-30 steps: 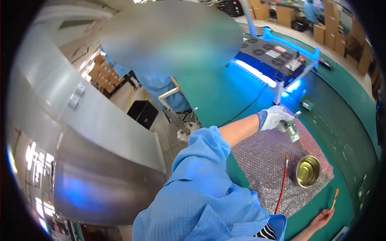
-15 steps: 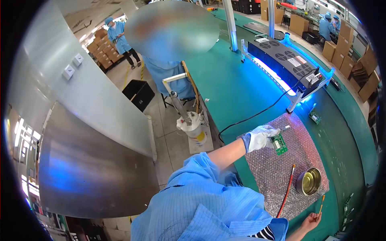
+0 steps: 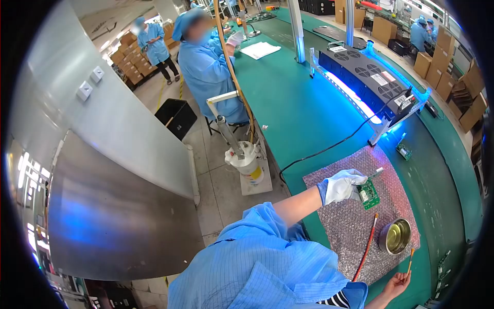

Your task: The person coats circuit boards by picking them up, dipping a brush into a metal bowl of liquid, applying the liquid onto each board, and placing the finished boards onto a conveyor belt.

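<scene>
My gloved left hand (image 3: 343, 186) is closed on a green circuit board (image 3: 368, 195), held above a sheet of bubble wrap (image 3: 339, 221). A white-tipped part sticks out at the board's upper edge. My bare right hand (image 3: 397, 284) pinches a thin brush (image 3: 410, 262) near the table's front, its tip pointing up. Just beyond the brush, a metal bowl (image 3: 395, 237) of yellowish liquid stands on the bubble wrap. A red-handled brush (image 3: 366, 248) lies on the wrap to the left of the bowl.
A black fan unit on a frame (image 3: 368, 77) glows blue underneath, and its black cable (image 3: 329, 150) crosses the green table. Another circuit board (image 3: 404, 150) lies right of the wrap. More boards (image 3: 442, 273) sit at the right edge. A person in blue (image 3: 208, 72) works across the table.
My left hand has moved right and slightly down with the circuit board, closer to the bowl. My right hand and the brush have barely moved.
</scene>
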A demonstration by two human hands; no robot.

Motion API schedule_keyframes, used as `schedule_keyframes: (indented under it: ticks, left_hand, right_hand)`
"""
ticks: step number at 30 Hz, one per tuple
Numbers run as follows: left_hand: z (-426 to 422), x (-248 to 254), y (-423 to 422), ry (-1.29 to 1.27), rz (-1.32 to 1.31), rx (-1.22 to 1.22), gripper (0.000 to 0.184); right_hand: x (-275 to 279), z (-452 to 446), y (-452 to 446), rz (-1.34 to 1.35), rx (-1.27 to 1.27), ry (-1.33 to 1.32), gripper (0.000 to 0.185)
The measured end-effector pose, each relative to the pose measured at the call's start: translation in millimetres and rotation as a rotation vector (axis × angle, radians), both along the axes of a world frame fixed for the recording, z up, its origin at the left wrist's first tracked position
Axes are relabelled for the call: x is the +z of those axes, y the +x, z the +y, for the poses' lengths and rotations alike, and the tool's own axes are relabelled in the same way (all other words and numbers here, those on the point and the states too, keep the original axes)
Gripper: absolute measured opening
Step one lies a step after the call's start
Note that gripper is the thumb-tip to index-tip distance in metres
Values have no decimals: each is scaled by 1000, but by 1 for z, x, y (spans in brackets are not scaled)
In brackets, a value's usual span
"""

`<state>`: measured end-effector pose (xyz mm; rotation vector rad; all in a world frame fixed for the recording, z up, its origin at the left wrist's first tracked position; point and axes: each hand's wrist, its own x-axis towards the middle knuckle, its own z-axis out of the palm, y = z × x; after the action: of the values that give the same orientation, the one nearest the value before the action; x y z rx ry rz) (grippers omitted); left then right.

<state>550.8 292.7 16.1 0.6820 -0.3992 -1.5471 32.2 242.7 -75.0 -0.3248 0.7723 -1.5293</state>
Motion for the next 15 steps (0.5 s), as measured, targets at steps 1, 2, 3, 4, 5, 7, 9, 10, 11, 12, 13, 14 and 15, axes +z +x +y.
schedule_keyframes:
  ticks: [1,2,3,4,5,7,9,10,11,12,13,14,15]
  left_hand:
    - [0,1,-1,-1,-3,0,33]
    - [0,3,-2,4,-15,17,32]
    - [0,4,-3,10,-26,32,32]
    - [0,3,-3,10,-25,31,32]
    - [-1,2,-2,32,-29,28,32]
    - [-2,3,-1,54,-34,23,33]
    - [-2,5,0,97,-61,38,30]
    - [-3,4,-1,96,-61,37,30]
    - [-4,2,-1,98,-26,52,28]
    - [-5,0,-1,99,9,66,27]
    - [-6,-2,0,98,9,65,27]
    - [-7,-5,0,88,27,60,26]
    - [-7,-7,1,79,45,55,25]
  right_hand:
    - [1,-1,1,-3,0,-1,23]
    - [2,-1,2,-10,32,-23,23]
    - [3,-1,2,-15,63,-44,23]
    - [4,0,4,-15,62,-43,23]
    - [6,0,5,-18,44,-39,24]
    - [10,0,10,-21,26,-36,24]
    - [14,3,15,22,1,-9,24]
    - [12,3,13,22,0,-10,24]
    - [7,2,12,4,-2,-18,24]
    - [3,1,10,-14,-4,-27,24]
    - [-1,1,8,-14,-5,-28,24]
    - [-4,1,6,-32,11,-46,24]
    - [-7,1,3,-49,27,-64,25]
